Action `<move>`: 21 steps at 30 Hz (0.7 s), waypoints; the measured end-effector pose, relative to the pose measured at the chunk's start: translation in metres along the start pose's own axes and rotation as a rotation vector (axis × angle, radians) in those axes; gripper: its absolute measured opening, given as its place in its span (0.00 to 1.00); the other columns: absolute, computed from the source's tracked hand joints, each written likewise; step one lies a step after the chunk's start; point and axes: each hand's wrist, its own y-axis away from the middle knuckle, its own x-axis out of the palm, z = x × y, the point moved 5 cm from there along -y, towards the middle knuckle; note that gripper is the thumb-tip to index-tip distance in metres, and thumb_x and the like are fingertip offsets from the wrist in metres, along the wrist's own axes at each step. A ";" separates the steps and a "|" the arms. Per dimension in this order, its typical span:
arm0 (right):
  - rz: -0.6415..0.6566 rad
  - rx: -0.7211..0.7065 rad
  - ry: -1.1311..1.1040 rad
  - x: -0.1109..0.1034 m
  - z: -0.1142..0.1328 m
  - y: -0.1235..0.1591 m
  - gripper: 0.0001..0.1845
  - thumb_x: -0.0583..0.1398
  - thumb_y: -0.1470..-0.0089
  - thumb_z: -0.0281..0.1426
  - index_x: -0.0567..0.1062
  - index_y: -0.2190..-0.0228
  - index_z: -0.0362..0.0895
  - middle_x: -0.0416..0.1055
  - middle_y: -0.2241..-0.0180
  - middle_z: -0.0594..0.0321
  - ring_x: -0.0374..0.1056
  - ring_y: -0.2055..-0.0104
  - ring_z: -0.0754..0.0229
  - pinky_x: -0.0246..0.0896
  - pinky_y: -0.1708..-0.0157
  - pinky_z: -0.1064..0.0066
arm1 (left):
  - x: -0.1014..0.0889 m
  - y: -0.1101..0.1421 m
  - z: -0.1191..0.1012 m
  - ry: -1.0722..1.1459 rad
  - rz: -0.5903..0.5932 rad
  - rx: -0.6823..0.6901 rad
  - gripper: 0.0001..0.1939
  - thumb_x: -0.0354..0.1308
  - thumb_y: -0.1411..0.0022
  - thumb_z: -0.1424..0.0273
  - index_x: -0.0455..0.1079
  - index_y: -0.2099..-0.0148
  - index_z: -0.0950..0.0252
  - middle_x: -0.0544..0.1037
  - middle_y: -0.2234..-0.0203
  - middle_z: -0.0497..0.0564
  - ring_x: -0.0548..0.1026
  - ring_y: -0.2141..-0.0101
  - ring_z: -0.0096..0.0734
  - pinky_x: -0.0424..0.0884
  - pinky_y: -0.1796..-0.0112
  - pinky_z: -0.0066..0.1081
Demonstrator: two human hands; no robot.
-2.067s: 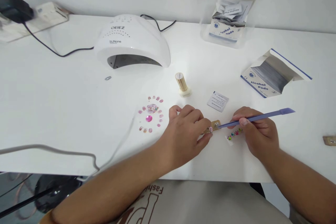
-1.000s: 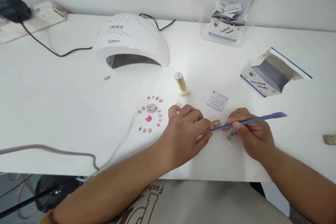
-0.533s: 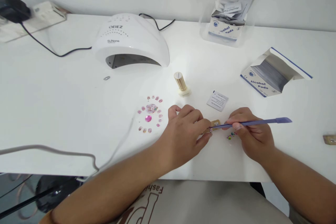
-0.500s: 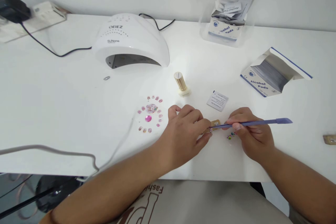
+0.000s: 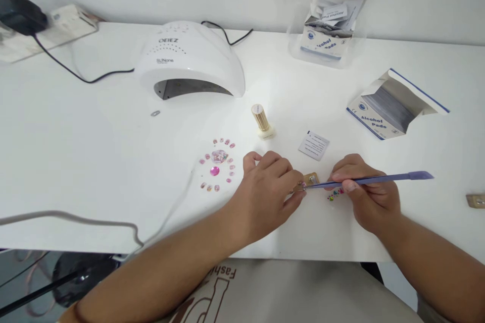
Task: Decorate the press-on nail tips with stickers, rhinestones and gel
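My left hand (image 5: pixel 267 192) is closed, with thumb and fingertips pinching a small flat gold-coloured piece (image 5: pixel 311 179) that has a shiny spot near its end. Much of this piece is hidden by the fingers. Like a pen, a slim purple stick tool (image 5: pixel 379 179) with a flat slanted end is gripped in my right hand (image 5: pixel 369 192). The thin tip of the stick reaches the gold piece beside my left fingertips. Small coloured rhinestones (image 5: pixel 333 195) lie on the table just under my right hand.
Pink gems (image 5: pixel 214 171) are spread left of my left hand. A gold-capped polish bottle (image 5: pixel 261 122), an alcohol pad sachet (image 5: pixel 314 145) and a white nail lamp (image 5: pixel 193 60) stand beyond. Open pad boxes (image 5: pixel 382 111) are at right; a grey cable (image 5: pixel 76 216) crosses the left.
My right hand has shifted slightly right with the purple stick, whose tip sits a little lower at the gold piece. My left hand keeps its hold.
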 end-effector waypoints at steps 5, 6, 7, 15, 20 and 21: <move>-0.180 -0.182 -0.025 -0.019 0.008 -0.005 0.11 0.57 0.41 0.31 0.77 0.59 0.52 0.74 0.73 0.61 0.68 0.70 0.56 0.64 0.72 0.59 | 0.001 0.002 0.000 0.019 -0.018 0.007 0.04 0.57 0.41 0.70 0.70 0.67 0.64 0.74 0.72 0.48 0.68 0.64 0.37 0.50 0.61 0.40; -0.226 -0.219 0.003 -0.024 0.009 -0.006 0.11 0.57 0.41 0.32 0.77 0.59 0.52 0.73 0.73 0.61 0.68 0.70 0.55 0.64 0.73 0.59 | 0.000 0.003 0.001 0.023 -0.021 0.007 0.04 0.58 0.42 0.69 0.70 0.65 0.64 0.74 0.71 0.49 0.68 0.63 0.38 0.51 0.61 0.41; -0.270 -0.256 0.051 -0.027 0.011 -0.007 0.11 0.58 0.42 0.32 0.77 0.59 0.52 0.73 0.72 0.61 0.68 0.70 0.55 0.63 0.73 0.59 | -0.002 0.003 0.001 0.027 -0.025 0.003 0.05 0.58 0.43 0.69 0.70 0.63 0.64 0.75 0.70 0.49 0.68 0.62 0.39 0.51 0.60 0.42; -0.236 -0.738 0.934 -0.008 0.049 -0.006 0.07 0.59 0.47 0.26 0.73 0.64 0.47 0.74 0.67 0.61 0.68 0.63 0.55 0.56 0.62 0.58 | -0.030 0.008 -0.009 0.551 -0.021 -0.041 0.07 0.56 0.40 0.71 0.69 0.58 0.64 0.72 0.70 0.48 0.67 0.68 0.29 0.64 0.64 0.34; -0.175 -0.984 1.307 0.021 0.066 -0.005 0.05 0.62 0.48 0.27 0.73 0.68 0.50 0.74 0.68 0.67 0.65 0.61 0.59 0.50 0.62 0.61 | -0.014 0.005 -0.028 1.155 0.357 -0.328 0.10 0.57 0.42 0.63 0.69 0.65 0.65 0.60 0.81 0.41 0.55 0.80 0.20 0.54 0.79 0.26; -0.131 -0.974 1.315 0.024 0.065 -0.007 0.05 0.62 0.47 0.28 0.74 0.67 0.51 0.74 0.68 0.68 0.65 0.61 0.59 0.51 0.63 0.61 | -0.011 0.003 -0.032 1.239 0.391 -0.357 0.11 0.58 0.43 0.62 0.67 0.69 0.65 0.58 0.83 0.41 0.54 0.81 0.19 0.52 0.80 0.26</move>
